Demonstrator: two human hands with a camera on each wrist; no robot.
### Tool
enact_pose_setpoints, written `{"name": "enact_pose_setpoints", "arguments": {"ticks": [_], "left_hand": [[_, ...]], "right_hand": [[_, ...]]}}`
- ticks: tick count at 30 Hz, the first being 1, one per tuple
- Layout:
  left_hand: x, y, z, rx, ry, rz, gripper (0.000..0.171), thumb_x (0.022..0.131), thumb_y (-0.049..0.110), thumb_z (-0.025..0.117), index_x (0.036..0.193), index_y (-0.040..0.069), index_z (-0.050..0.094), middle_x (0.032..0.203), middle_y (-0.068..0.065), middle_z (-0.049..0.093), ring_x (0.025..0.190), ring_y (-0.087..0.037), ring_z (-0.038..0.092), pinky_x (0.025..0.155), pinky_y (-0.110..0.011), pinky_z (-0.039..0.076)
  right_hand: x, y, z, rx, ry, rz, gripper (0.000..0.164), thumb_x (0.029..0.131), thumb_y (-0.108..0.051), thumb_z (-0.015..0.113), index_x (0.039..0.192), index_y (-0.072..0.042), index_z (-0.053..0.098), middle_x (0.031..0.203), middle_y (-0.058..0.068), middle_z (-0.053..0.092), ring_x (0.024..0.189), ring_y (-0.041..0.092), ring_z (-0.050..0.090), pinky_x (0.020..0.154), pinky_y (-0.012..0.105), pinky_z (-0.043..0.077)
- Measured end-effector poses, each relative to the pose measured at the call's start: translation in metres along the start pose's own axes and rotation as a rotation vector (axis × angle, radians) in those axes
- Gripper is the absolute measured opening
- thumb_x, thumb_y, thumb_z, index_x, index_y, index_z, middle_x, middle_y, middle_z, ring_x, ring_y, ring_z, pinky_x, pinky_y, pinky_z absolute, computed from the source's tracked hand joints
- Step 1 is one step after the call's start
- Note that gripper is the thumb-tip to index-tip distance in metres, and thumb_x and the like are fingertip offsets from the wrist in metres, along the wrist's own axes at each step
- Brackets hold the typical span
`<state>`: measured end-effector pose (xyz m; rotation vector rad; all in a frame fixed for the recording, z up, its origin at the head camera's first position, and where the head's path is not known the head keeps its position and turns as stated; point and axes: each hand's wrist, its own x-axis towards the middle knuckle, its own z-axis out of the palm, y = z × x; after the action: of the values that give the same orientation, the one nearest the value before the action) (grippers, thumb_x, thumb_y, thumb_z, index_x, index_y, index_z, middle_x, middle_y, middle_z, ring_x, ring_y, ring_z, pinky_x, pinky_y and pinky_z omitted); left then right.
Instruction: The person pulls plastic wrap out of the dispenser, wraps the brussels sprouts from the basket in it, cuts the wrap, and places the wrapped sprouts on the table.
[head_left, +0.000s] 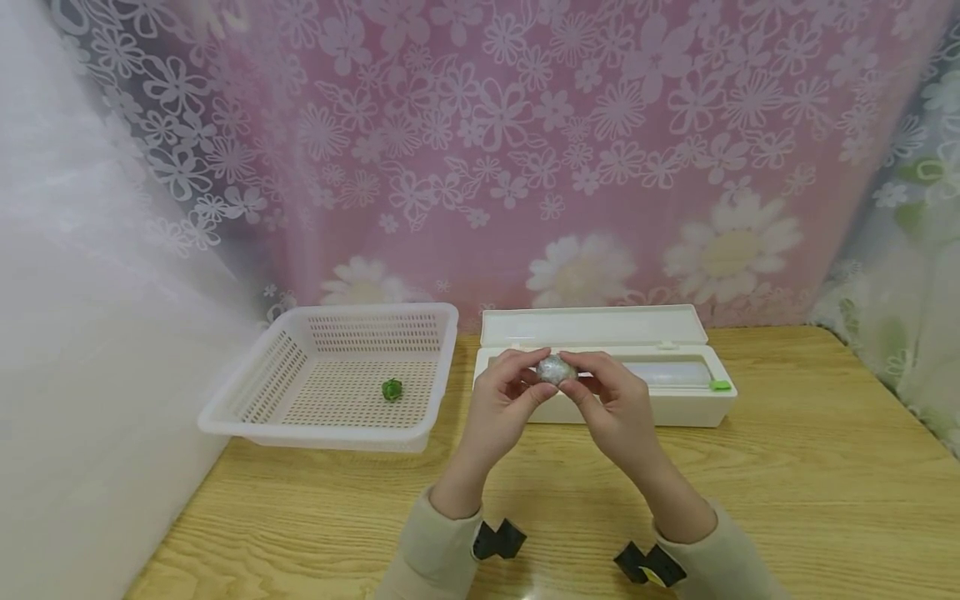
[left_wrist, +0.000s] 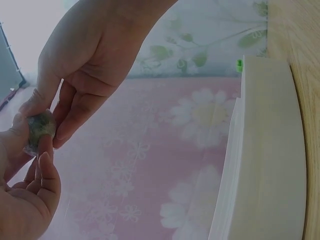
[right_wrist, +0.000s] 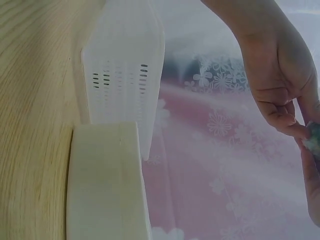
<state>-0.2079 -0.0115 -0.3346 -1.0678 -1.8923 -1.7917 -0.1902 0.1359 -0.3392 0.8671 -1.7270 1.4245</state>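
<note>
In the head view my left hand [head_left: 498, 404] and right hand [head_left: 618, 408] meet in front of me, above the table. Between their thumbs and fingertips they pinch a small round bundle [head_left: 556, 369] in shiny clear plastic wrap. The left wrist view shows the bundle [left_wrist: 40, 131] with something greenish inside, though its kind is hard to tell. Right behind the hands lies a long white cling film box [head_left: 637, 408], its lid [head_left: 592, 325] raised. A film roll [head_left: 671, 373] lies inside, partly hidden by the right hand.
A white perforated plastic basket [head_left: 247, 429] stands left of the box, with one small green vegetable-like piece [head_left: 392, 389] in it. At the box's right end sits a green tab [head_left: 720, 385]. A pink flowered curtain [head_left: 487, 167] hangs behind the wooden table [head_left: 810, 467].
</note>
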Motion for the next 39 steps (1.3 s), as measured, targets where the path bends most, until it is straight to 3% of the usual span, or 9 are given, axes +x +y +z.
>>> {"name": "enact_pose_setpoints", "arguments": {"ticks": [8, 15, 19, 26, 34, 39], "left_hand": [[-0.0001, 0.0006, -0.0002, 0.021, 0.000, 0.053, 0.034, 0.074, -0.009, 0.063, 0.107, -0.007, 0.057, 0.091, -0.016, 0.055, 0.072, -0.016, 0.053, 0.057, -0.021, 0.045], [-0.0001, 0.0010, -0.0007, 0.011, 0.004, 0.075, 0.033, 0.074, -0.010, 0.063, 0.107, -0.007, 0.057, 0.092, -0.017, 0.055, 0.073, -0.017, 0.053, 0.059, -0.022, 0.046], [-0.0001, 0.0007, -0.0008, 0.016, 0.006, 0.068, 0.032, 0.076, -0.008, 0.063, 0.107, -0.006, 0.057, 0.094, -0.016, 0.056, 0.075, -0.018, 0.054, 0.060, -0.022, 0.047], [-0.0007, -0.0003, -0.0001, 0.016, 0.008, 0.064, 0.033, 0.077, -0.006, 0.062, 0.109, -0.005, 0.056, 0.096, -0.016, 0.056, 0.077, -0.021, 0.056, 0.061, -0.024, 0.048], [-0.0005, 0.0008, -0.0007, -0.045, -0.009, 0.000, 0.033, 0.081, -0.002, 0.060, 0.112, -0.007, 0.053, 0.100, -0.020, 0.057, 0.084, -0.025, 0.059, 0.065, -0.028, 0.051], [-0.0001, -0.0001, -0.0021, -0.066, -0.009, -0.049, 0.029, 0.083, 0.000, 0.059, 0.110, -0.009, 0.054, 0.097, -0.022, 0.059, 0.086, -0.024, 0.059, 0.070, -0.031, 0.051]], "right_hand": [[-0.0003, -0.0001, 0.0017, -0.002, 0.014, -0.037, 0.029, 0.078, -0.009, 0.060, 0.096, 0.014, 0.057, 0.089, 0.020, 0.057, 0.087, 0.010, 0.056, 0.071, 0.019, 0.049], [0.0000, -0.0006, 0.0026, 0.054, -0.002, -0.054, 0.024, 0.075, 0.011, 0.061, 0.098, 0.016, 0.055, 0.097, 0.023, 0.054, 0.095, 0.013, 0.054, 0.076, 0.021, 0.047], [0.0005, -0.0024, 0.0021, 0.079, -0.020, -0.034, 0.026, 0.077, 0.014, 0.059, 0.102, 0.016, 0.054, 0.105, 0.024, 0.052, 0.100, 0.015, 0.052, 0.079, 0.021, 0.046], [0.0005, -0.0032, 0.0006, 0.077, -0.076, -0.012, 0.030, 0.083, 0.006, 0.055, 0.112, 0.014, 0.049, 0.112, 0.020, 0.051, 0.102, 0.016, 0.052, 0.078, 0.022, 0.047], [0.0005, 0.0002, 0.0020, 0.027, -0.011, -0.072, 0.031, 0.084, -0.006, 0.057, 0.108, 0.014, 0.052, 0.106, 0.024, 0.053, 0.099, 0.016, 0.054, 0.077, 0.020, 0.047], [0.0006, 0.0014, 0.0022, 0.043, -0.023, -0.113, 0.035, 0.084, -0.012, 0.059, 0.106, 0.014, 0.054, 0.106, 0.030, 0.051, 0.101, 0.020, 0.053, 0.080, 0.023, 0.046]]}}
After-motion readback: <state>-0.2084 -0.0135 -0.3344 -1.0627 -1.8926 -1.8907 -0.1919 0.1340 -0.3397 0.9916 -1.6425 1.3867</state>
